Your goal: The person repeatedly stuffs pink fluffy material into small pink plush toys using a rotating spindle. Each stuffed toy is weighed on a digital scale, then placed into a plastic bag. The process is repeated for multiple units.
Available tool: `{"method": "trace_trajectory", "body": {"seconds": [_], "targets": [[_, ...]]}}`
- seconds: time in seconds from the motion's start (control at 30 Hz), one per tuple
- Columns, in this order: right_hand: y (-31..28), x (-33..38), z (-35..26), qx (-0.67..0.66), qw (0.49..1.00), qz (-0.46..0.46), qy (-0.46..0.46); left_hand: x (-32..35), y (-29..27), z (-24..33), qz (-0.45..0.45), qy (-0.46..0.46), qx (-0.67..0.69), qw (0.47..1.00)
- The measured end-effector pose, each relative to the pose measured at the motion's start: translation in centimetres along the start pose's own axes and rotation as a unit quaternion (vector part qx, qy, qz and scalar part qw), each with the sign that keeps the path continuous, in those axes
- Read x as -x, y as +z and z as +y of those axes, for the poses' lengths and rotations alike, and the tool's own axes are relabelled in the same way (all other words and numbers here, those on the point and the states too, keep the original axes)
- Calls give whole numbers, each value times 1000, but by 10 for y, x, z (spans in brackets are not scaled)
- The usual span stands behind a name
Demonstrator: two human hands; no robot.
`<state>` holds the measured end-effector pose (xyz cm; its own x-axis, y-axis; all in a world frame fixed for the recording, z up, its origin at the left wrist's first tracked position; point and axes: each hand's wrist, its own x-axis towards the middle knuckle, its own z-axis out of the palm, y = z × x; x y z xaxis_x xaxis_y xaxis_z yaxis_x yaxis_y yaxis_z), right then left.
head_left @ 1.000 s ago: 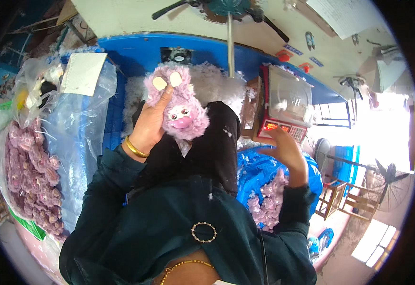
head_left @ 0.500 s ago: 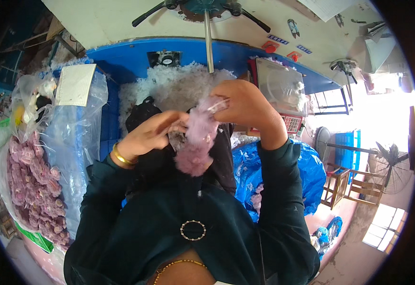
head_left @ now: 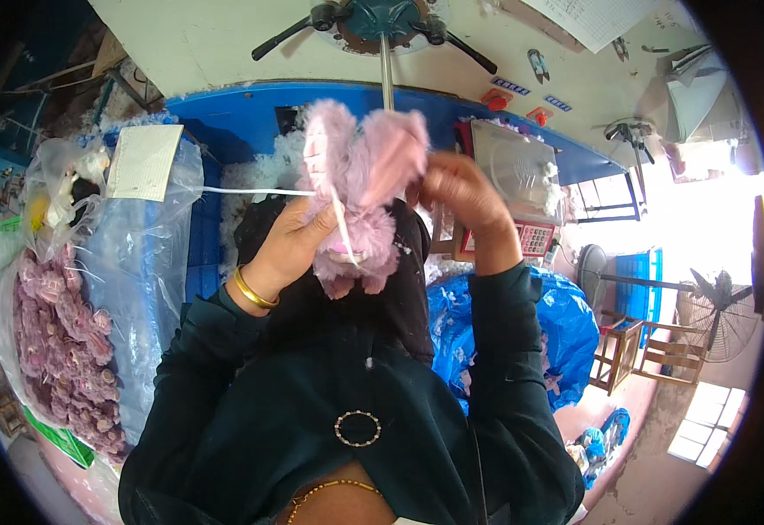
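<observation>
Landmark: the pink plush toy [head_left: 357, 197], held up in the middle of the view.

Far left of the toy stands a clear bag [head_left: 54, 350] packed with more pink plush pieces, and above it a smaller bag [head_left: 62, 188] with white and yellow items inside. A white sheet [head_left: 144, 162] lies on the plastic just left of the toy. A thin white strand [head_left: 255, 190] runs from that side straight to the toy.

The left hand [head_left: 290, 245] cups the toy from below and to the left, its fingers [head_left: 316, 234] curled and pressed against the fur; a gold bangle [head_left: 252, 291] sits on the wrist. A white strip [head_left: 342, 232] hangs down the toy's front, beside the thumb.

Behind the toy lie a blue bin [head_left: 224, 114] edge and white stuffing [head_left: 251, 175]. Above it rises a metal pole [head_left: 386, 74].

The right hand [head_left: 460, 192] touches the toy's upper right, fingers bunched together, pinching the fur at the ear.

Right of the toy stands a scale [head_left: 517, 188] with a keypad, and lower right a blue bag [head_left: 557, 324]. Far right, a fan [head_left: 718, 306] stands by wooden chairs [head_left: 640, 350].
</observation>
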<state>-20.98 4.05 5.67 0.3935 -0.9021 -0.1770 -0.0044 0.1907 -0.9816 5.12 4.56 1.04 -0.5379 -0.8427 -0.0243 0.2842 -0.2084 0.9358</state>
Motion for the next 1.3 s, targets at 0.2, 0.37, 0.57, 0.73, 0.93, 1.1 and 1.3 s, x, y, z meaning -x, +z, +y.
{"method": "trace_trajectory", "body": {"seconds": [0.2,0.37,0.57,0.73,0.93,1.1,1.3], "targets": [[50,-2,51,-227,965,-113,67,-2,-3,3,-64,78,-168,981],[72,-2,41,-363,914,-121,137,-5,-1,3,-67,172,-192,964],[69,-1,30,-211,976,-51,27,0,-4,18,-87,180,-305,931],[60,13,23,-26,999,32,-2,4,-10,5,-127,-10,-96,987],[48,20,50,191,975,-9,-112,-2,4,-7,-86,60,-57,993],[40,22,25,139,988,30,-61,-25,3,-1,-19,155,-127,979],[16,-31,-2,418,844,197,-273,-94,3,-7,71,151,-87,982]]}}
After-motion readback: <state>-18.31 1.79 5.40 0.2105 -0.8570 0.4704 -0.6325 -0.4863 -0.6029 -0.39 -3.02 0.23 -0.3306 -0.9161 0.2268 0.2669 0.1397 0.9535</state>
